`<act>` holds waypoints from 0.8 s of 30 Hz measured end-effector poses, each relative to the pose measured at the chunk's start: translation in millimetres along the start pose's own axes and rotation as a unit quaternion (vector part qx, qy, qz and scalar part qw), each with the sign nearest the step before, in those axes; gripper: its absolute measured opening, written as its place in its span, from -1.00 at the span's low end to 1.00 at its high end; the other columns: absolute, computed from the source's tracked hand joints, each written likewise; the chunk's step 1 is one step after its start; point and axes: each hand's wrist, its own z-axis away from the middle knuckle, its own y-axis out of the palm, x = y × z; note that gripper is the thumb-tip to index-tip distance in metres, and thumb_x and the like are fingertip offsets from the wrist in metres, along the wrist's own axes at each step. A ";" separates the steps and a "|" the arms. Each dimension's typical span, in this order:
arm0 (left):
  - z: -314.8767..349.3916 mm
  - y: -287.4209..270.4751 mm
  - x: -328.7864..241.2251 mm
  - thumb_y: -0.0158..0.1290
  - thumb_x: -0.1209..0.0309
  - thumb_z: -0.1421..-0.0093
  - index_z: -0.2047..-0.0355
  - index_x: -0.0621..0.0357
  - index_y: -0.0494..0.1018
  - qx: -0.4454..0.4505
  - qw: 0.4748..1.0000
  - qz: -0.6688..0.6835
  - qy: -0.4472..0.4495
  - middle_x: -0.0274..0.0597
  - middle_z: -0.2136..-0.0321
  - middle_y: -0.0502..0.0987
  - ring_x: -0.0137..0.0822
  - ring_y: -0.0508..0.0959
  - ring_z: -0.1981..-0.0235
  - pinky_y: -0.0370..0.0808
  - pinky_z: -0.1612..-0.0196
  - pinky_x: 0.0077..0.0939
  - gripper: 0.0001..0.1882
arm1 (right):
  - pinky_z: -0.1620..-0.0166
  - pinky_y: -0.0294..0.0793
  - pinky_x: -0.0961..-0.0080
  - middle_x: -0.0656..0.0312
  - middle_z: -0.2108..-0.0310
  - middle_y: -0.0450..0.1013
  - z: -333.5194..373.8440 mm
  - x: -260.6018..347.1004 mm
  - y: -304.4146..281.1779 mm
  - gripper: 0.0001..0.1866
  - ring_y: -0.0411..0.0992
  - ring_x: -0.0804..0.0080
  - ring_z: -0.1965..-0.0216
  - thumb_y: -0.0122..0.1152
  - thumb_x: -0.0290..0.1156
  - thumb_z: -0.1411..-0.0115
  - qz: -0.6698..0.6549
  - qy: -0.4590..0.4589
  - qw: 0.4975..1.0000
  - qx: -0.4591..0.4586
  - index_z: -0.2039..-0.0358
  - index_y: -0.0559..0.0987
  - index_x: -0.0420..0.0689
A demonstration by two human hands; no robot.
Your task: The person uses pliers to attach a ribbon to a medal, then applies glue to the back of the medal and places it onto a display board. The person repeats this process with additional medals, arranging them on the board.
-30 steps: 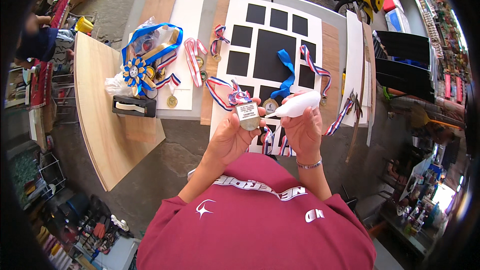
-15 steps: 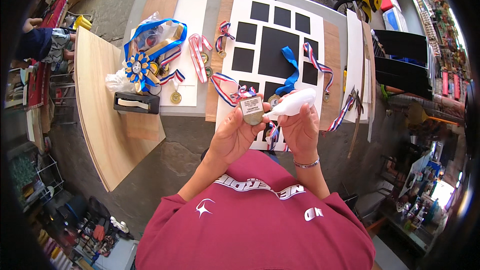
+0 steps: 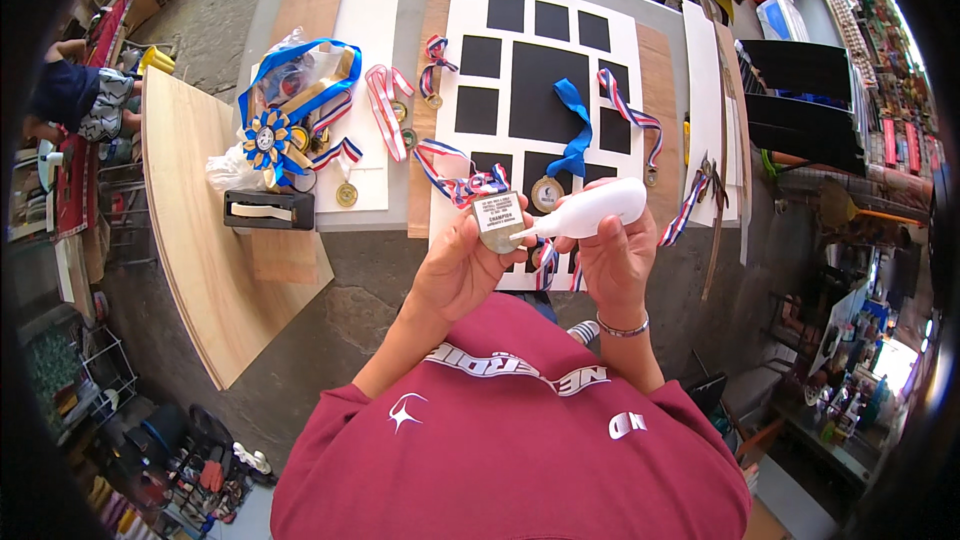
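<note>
Between its thumb and fingers, my left hand [image 3: 455, 265] holds a medal [image 3: 502, 230] with its printed back facing up. A red, white and blue ribbon [image 3: 462, 183] trails from it over the table. My right hand [image 3: 617, 265] grips a white squeeze bottle [image 3: 605, 206], tilted with its thin nozzle pointing left. The nozzle tip is at the medal's lower right face; whether it touches, I cannot tell. Just beyond the bottle lies another medal [image 3: 546, 194] on a blue ribbon [image 3: 573, 135]. Beneath both hands is a white board [image 3: 640, 40] with black rectangular windows.
At the left of the table are a blue and gold rosette [image 3: 268, 137], several ribboned medals and a black tape dispenser [image 3: 268, 210]. A plywood sheet [image 3: 190, 240] leans at the left edge. Scissors [image 3: 708, 175] lie at the right. A person [image 3: 85, 95] is at far left.
The squeeze bottle has shifted slightly right, and its nozzle is now over the medal's lower face instead of at its edge. My right hand has moved slightly right. The whole view has shifted a little.
</note>
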 end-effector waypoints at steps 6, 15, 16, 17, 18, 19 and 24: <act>-1.2 20.2 1.2 0.02 0.20 -0.38 -0.24 0.42 0.16 -0.076 0.997 -0.009 0.022 0.13 -0.07 0.44 -0.09 0.52 -0.11 0.58 -0.08 -0.30 -0.39 | 0.41 0.71 0.33 -0.15 0.14 0.47 3.1 6.8 3.3 -0.48 0.60 0.06 0.23 0.29 -0.25 -0.27 0.031 -0.019 0.999 0.001 -0.02 0.37 -0.41; 3.0 17.0 -4.6 0.07 0.25 -0.34 -0.24 0.36 0.18 -0.043 0.998 -0.034 -0.002 0.07 -0.15 0.38 -0.06 0.48 -0.16 0.60 -0.07 -0.24 -0.40 | 0.41 0.73 0.31 -0.10 0.13 0.46 3.7 7.8 4.8 -0.49 0.59 0.04 0.19 0.29 -0.26 -0.27 0.043 -0.021 0.999 0.009 -0.01 0.37 -0.42; 3.9 17.2 -4.6 0.07 0.25 -0.35 -0.24 0.35 0.18 -0.053 0.998 -0.032 0.002 0.07 -0.15 0.39 -0.06 0.48 -0.16 0.59 -0.08 -0.24 -0.41 | 0.41 0.73 0.32 -0.11 0.14 0.46 4.1 7.3 4.4 -0.49 0.60 0.04 0.20 0.28 -0.26 -0.27 0.044 -0.020 0.999 0.008 -0.01 0.37 -0.42; 4.6 17.4 -3.9 0.07 0.25 -0.35 -0.24 0.35 0.18 -0.062 0.998 -0.030 0.006 0.08 -0.15 0.39 -0.06 0.48 -0.16 0.59 -0.08 -0.24 -0.42 | 0.41 0.72 0.32 -0.12 0.14 0.47 4.5 6.7 4.0 -0.50 0.60 0.05 0.22 0.28 -0.27 -0.28 0.045 -0.020 0.999 0.007 -0.01 0.37 -0.42; 5.1 17.6 -3.5 0.07 0.26 -0.35 -0.24 0.34 0.18 -0.072 0.997 -0.028 0.010 0.08 -0.15 0.39 -0.06 0.48 -0.16 0.59 -0.09 -0.24 -0.42 | 0.41 0.72 0.32 -0.14 0.16 0.48 4.6 6.3 5.1 -0.50 0.60 0.06 0.25 0.28 -0.27 -0.28 0.052 -0.027 0.998 -0.001 -0.01 0.37 -0.42; 5.3 18.3 -3.4 0.06 0.26 -0.35 -0.23 0.34 0.19 -0.072 0.997 -0.026 0.011 0.08 -0.14 0.40 -0.06 0.48 -0.16 0.59 -0.09 -0.24 -0.43 | 0.41 0.71 0.32 -0.15 0.17 0.49 4.7 5.9 7.0 -0.50 0.61 0.07 0.28 0.28 -0.27 -0.28 0.058 -0.033 0.998 -0.009 -0.01 0.37 -0.42; 6.0 18.2 -5.4 0.04 0.27 -0.37 -0.22 0.31 0.22 -0.062 0.998 -0.025 0.006 0.10 -0.12 0.42 -0.06 0.49 -0.15 0.58 -0.10 -0.23 -0.47 | 0.43 0.67 0.36 -0.21 0.24 0.53 4.5 9.4 6.8 -0.51 0.61 0.13 0.40 0.29 -0.27 -0.27 0.077 -0.023 0.997 0.007 0.00 0.37 -0.40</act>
